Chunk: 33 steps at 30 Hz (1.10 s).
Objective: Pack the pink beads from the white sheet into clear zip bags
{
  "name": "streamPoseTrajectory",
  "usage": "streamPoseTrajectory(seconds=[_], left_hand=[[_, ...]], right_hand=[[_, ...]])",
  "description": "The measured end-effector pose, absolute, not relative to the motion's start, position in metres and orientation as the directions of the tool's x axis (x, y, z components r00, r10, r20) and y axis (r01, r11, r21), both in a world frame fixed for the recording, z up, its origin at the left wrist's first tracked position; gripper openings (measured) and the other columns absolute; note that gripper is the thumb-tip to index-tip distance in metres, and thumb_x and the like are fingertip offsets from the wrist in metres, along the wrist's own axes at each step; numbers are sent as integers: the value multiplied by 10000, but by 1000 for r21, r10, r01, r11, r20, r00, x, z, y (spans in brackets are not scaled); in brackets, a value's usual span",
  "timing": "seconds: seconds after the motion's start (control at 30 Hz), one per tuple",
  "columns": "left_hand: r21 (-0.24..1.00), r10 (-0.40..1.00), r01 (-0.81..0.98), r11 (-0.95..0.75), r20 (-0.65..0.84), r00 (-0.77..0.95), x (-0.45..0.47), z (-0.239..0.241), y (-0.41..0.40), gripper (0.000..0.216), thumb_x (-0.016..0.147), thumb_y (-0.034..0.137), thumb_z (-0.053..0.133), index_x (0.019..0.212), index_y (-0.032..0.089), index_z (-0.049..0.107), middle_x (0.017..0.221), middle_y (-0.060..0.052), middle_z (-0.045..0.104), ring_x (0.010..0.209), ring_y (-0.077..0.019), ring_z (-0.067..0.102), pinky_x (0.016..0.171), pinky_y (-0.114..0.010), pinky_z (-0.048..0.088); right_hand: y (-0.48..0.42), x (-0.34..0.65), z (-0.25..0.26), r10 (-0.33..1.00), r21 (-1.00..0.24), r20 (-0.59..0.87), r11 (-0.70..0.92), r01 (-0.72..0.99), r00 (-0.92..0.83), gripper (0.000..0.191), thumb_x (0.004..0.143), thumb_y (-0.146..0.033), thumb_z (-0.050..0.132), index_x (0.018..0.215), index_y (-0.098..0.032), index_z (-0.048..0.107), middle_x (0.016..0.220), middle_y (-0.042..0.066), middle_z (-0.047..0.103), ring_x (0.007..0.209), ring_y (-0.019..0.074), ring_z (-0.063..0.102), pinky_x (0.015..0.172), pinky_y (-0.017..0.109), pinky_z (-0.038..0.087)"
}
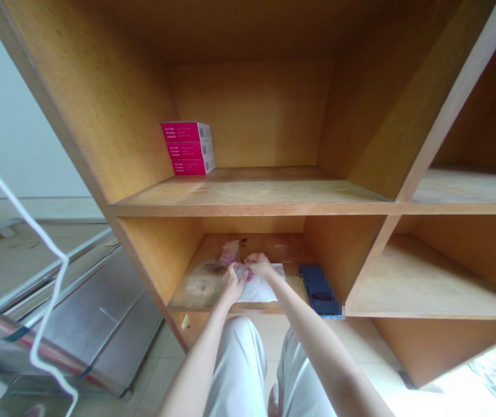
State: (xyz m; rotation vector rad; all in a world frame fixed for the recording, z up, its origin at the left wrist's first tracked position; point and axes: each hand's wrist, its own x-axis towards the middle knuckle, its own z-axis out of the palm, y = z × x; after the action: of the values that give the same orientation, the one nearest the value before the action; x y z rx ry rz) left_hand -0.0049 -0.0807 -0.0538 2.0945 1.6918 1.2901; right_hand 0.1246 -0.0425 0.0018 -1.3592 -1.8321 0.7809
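Three pink boxes stacked on upper shelf — dark blue item in lower compartment, right.

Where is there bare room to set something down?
The upper shelf is bare right of the pink boxes; the lower right shelf too. The lower middle shelf is crowded: left hand, right hand, white sheet, small bag, dark blue item.
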Motion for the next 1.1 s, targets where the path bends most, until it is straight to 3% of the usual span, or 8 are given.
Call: streamPoseTrajectory(seconds=[0.17, 0.3, 0.5, 0.7, 0.8, 0.93, 1.1], left_hand=[[628, 863, 702, -336, 504, -38, -4, -53, -81, 399, 793, 395, 443, 1098, 152, 357, 1057, -132, 540, 1001, -211, 532, 862, -391, 409], [635, 876, 706, -312, 481, -46, -4, -54, -81, 418, 797, 422, 429, 1099, 141, 363, 1064, -141, 541, 1019, -213, 525, 884, -391, 397], [628, 872, 711, -317, 488, -41, -4, -53, -82, 429, 793, 429, 432, 1106, 144, 367, 1065, -136, 545, 1017, -212, 527, 880, -388, 402], [618, 877, 719, -316, 479, -26, -5, -54, -80, 426, 795, 397, 437, 1113, 127, 351, 1075, -162, 528, 1023, -228, 516, 864, -401, 408], [611, 871, 717, -335, 492, -11, -5, -55, -80, 424, 792, 348, 441, 1135, 123, 329, 1099, -171, 512, 1052, -240, 498, 859, -414, 406], [608, 885, 726, -321, 466, 1, -6, -56, -82, 436, 782, 290, 447, 1158, 124, 303, 1114, -166, 505, 1073, -242, 487, 870, -417, 395], [625, 888, 717, -309, 460, -18, -6, -56, -81, 420, 775, 255, 446, 1152, 133, 307, 1107, -162, 510, 1063, -230, 494, 866, -404, 397]], right_hand=[[-44, 135, -11, 955, -583, 260, 273, 766, -142, 178, 667, -97, 542, 758, -173, 675, 792, 92, 668, 773, 204, 590, 687, 269, 411], [-49, 137, -23, 937, -468, 287, 318, 824, -199, 155, 693, -103, 525, 714, -153, 670, 822, 124, 650, 810, 223, 568, 726, 301, 394], [-51, 137, -21, 931, -490, 330, 312, 814, -158, 145, 694, -107, 530, 675, -162, 662, 818, 111, 652, 823, 218, 559, 754, 304, 385], [-49, 124, 2, 907, -722, 407, 392, 571, -109, 115, 704, -170, 541, 701, -169, 657, 764, 51, 665, 743, 156, 592, 701, 233, 422], [-53, 115, 12, 923, -776, 355, 381, 503, -150, 99, 688, -210, 566, 701, -169, 656, 697, 23, 662, 602, 131, 586, 593, 209, 424], [-61, 108, 17, 945, -731, 226, 324, 600, -235, 155, 705, -222, 544, 610, -172, 656, 494, -1, 602, 471, 124, 540, 491, 200, 370], [-62, 110, 12, 894, -646, 257, 441, 623, -366, 286, 776, -220, 468, 549, -165, 633, 523, 16, 609, 524, 128, 545, 532, 206, 363]])
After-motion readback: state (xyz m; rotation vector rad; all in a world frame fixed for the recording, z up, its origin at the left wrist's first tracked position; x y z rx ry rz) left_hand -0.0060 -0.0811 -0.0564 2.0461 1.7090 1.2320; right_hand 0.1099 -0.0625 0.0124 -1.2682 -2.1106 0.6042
